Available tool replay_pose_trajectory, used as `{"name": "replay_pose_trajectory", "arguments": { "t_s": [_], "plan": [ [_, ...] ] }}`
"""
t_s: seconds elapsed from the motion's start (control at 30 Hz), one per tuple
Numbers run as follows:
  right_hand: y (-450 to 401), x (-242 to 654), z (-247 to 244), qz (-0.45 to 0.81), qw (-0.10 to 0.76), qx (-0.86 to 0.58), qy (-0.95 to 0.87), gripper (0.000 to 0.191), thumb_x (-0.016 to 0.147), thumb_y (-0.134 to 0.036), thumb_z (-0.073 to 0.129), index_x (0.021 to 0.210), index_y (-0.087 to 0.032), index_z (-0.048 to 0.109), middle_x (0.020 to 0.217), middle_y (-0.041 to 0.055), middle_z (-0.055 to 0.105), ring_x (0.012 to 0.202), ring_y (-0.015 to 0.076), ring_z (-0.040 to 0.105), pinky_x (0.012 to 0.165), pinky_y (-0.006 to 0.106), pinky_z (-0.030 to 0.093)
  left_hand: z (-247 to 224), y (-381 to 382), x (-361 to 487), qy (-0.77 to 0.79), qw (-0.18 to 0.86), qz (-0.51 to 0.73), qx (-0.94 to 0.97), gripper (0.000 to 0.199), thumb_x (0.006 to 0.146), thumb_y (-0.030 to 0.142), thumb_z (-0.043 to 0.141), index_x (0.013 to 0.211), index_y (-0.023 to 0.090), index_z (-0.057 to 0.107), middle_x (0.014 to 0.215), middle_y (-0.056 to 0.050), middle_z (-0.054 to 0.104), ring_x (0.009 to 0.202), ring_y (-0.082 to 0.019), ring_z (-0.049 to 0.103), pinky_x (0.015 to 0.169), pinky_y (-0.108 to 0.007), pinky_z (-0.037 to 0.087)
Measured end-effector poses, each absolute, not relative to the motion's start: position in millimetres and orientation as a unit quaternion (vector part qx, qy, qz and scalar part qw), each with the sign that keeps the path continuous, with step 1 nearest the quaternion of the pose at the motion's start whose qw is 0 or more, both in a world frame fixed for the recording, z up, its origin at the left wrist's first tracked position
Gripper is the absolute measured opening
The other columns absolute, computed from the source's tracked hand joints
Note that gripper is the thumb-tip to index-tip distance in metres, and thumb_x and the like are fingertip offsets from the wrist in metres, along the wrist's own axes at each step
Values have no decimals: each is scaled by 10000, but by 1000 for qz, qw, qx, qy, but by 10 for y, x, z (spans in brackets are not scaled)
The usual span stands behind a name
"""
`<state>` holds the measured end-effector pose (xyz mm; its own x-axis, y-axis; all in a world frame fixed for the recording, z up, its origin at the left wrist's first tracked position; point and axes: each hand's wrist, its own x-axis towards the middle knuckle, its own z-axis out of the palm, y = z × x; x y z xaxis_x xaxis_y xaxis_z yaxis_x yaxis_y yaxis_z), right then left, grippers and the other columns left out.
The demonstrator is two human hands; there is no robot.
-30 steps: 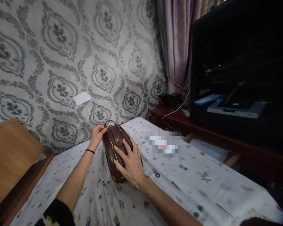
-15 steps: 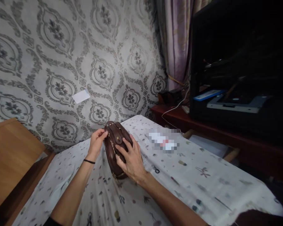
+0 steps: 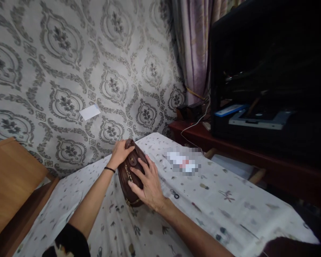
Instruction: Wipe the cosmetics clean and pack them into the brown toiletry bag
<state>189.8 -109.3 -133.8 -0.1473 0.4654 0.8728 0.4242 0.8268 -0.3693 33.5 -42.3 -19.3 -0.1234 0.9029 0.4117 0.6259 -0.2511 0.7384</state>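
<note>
A dark brown leather handbag (image 3: 136, 180) with gold zips and a small gold emblem on its tab sits on the patterned bedsheet (image 3: 195, 200). My left hand (image 3: 121, 154) is closed around its far left end, thumb over the top and fingers hidden down the side. Across the near right part lies my right hand (image 3: 150, 187), its fingers apart, gripping the bag's top and side. A dark band circles my left wrist.
Patterned wallpaper with a white card (image 3: 90, 112) on it rises behind the bed. A wooden panel (image 3: 14, 178) stands at left. On the right are a dark red desk (image 3: 187, 129), a black screen (image 3: 256, 43), a cable and a partly open drawer (image 3: 234, 166). A blurred patch (image 3: 183, 161) covers something on the sheet.
My left hand has moved from the zip at the bag's left edge to wrap its far end, the thumb now on top. My right hand stays on the bag. The view has shifted slightly.
</note>
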Motion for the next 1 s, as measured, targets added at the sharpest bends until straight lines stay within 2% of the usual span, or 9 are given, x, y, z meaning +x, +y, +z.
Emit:
{"name": "replay_pose_trajectory", "arguments": {
  "t_s": [0.17,0.33,0.47,0.7,1.0],
  "plan": [
    [-1045,2002,-1261,45,566,-310,-762,407,937,-368,568,1304,-194,587,1411,129,556,1354,327,431,1074,548,413,-260,-294,375,583,178,481,631,226,605,356,700,570,191,549,554,50,515,576,-125,459,579,-242,375],
    [-1030,2000,-1194,38,545,-341,-765,390,913,-384,619,1236,-165,632,1298,116,650,1248,355,504,1059,570,408,-330,-332,381,575,188,532,592,297,606,413,683,557,197,485,522,65,458,521,-100,414,540,-228,352],
    [-1034,1985,-1176,34,544,-336,-768,405,898,-362,638,1245,-153,630,1267,117,660,1236,351,503,1051,535,426,-330,-333,397,571,194,544,584,304,599,429,692,565,192,504,525,67,466,509,-97,418,538,-229,355],
    [-1043,1972,-1201,36,537,-340,-771,422,898,-349,626,1265,-141,613,1306,136,632,1263,355,470,1047,552,426,-295,-343,406,573,165,539,595,231,578,344,721,536,179,566,512,61,501,541,-102,422,544,-228,318],
    [-1035,1949,-1273,35,548,-322,-771,463,892,-364,609,1281,-115,571,1399,175,542,1329,357,395,1085,574,406,-311,-557,475,546,211,539,606,279,607,392,746,550,176,579,527,55,526,536,-104,453,567,-234,375]
  ]
}}
